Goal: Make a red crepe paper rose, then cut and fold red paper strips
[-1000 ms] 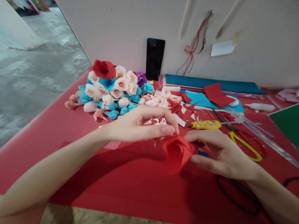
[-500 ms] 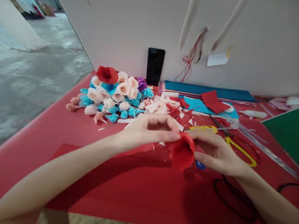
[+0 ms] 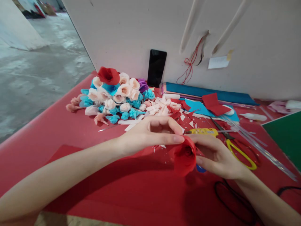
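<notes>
A red paper flower (image 3: 184, 158), its petals wrapped into a cup, is held between my two hands above the red table (image 3: 105, 191). With thumb and fingertips my left hand (image 3: 155, 133) pinches the upper rim of a petal. My right hand (image 3: 215, 153) grips the flower from its right side; the base behind is hidden. Just beyond my right hand lies a yellow glue gun (image 3: 204, 132), partly covered by it. Scissors with yellow handles (image 3: 242, 155) rest to the right.
Finished paper flowers (image 3: 122, 91) in white, blue and red are heaped at the back left. Paper scraps (image 3: 162, 106) lie beside them. A black phone (image 3: 157, 68) leans on the wall. Clear glue sticks (image 3: 265, 147), a black cable (image 3: 231, 197) and a green board (image 3: 287, 135) occupy the right.
Both hands keep hold of the red paper flower, which has shifted very slightly. My left thumb sits a little further right along its rim. Nothing else has visibly moved.
</notes>
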Motion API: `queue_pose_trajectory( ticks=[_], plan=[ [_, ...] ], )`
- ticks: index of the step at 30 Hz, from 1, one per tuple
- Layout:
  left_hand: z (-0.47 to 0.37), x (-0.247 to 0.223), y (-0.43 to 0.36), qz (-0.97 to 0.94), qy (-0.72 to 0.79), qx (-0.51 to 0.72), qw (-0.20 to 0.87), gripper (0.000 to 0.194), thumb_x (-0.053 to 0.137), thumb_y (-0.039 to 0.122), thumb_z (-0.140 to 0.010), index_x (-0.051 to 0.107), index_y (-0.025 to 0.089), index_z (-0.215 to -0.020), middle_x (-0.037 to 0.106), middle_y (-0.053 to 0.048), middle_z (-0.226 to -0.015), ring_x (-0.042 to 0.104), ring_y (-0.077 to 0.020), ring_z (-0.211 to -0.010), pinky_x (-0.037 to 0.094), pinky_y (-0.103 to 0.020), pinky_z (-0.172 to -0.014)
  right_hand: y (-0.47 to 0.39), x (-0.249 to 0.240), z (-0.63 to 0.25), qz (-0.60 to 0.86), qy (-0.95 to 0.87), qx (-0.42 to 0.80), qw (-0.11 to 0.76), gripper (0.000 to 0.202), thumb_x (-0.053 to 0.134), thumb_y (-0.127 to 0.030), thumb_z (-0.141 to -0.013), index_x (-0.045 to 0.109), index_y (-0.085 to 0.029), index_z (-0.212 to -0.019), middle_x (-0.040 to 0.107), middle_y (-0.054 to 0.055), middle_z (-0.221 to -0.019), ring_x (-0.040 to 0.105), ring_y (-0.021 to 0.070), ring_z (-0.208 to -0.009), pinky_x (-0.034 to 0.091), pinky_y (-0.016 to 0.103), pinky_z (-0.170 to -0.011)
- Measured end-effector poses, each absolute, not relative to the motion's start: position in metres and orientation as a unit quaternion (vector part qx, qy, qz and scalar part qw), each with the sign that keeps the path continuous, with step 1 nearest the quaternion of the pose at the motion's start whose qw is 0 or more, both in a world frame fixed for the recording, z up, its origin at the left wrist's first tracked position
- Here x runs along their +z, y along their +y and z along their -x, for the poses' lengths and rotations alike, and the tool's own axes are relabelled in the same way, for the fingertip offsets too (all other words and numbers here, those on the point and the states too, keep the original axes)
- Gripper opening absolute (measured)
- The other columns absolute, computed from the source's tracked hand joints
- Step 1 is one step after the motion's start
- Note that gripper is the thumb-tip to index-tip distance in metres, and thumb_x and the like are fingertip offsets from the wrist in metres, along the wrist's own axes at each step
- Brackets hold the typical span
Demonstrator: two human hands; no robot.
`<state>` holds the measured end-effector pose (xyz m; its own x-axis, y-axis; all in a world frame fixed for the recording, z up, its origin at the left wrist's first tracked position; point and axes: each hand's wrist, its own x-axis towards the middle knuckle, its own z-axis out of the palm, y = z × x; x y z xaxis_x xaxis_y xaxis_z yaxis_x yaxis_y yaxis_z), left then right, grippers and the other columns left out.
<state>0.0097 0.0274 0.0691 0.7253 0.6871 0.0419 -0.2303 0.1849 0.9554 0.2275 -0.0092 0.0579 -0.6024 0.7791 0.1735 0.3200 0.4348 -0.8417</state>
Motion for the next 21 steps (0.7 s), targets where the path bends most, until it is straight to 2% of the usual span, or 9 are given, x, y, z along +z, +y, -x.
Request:
queue_pose_trajectory(
  ticks=[4,8,16,21],
  plan=[
    [-0.0106,0.0686,0.0265,-0.526,0.183,0.309,0.77,0.008,0.07,0.019,-0.074,0.064,0.015,-0.072,0.062,0.0,-0.079,0.055,-0.0064,-0.067,0.043,-0.017,-0.061,-0.0096,0.0586,-0.2291,0.342,-0.802,0.391,0.295,0.016,0.057,-0.032,-0.083,0.06,-0.027,-0.098,0.066,0.002,-0.088,0.061,0.0176,-0.084,0.048,0.027,-0.071],
    [-0.0117,0.0686,0.0248,-0.507,0.18,0.309,0.784,0.007,0.07,0.014,-0.073,0.064,0.014,-0.071,0.064,0.001,-0.074,0.059,-0.0065,-0.066,0.047,-0.017,-0.063,-0.0099,0.0593,-0.23,0.321,-0.804,0.404,0.295,0.016,0.056,-0.032,-0.083,0.06,-0.029,-0.099,0.065,0.002,-0.086,0.061,0.0178,-0.084,0.048,0.026,-0.07],
    [-0.0149,0.0664,0.0236,-0.444,0.197,0.36,0.797,0.014,0.069,0.008,-0.074,0.06,0.015,-0.081,0.067,0.004,-0.068,0.062,-0.0046,-0.062,0.049,-0.012,-0.06,-0.0068,0.0555,-0.2317,0.306,-0.795,0.417,0.316,0.018,0.054,-0.035,-0.086,0.059,-0.027,-0.101,0.065,0.003,-0.092,0.06,0.0163,-0.085,0.048,0.026,-0.075],
    [-0.0177,0.0707,0.0203,-0.424,0.201,0.367,0.803,0.015,0.072,0.018,-0.074,0.061,0.014,-0.084,0.063,0.003,-0.067,0.059,-0.0032,-0.06,0.048,-0.01,-0.059,-0.0068,0.0568,-0.2303,0.306,-0.779,0.43,0.339,0.019,0.055,-0.034,-0.086,0.06,-0.025,-0.103,0.065,0.002,-0.093,0.061,0.0133,-0.083,0.048,0.023,-0.076]
  ],
)
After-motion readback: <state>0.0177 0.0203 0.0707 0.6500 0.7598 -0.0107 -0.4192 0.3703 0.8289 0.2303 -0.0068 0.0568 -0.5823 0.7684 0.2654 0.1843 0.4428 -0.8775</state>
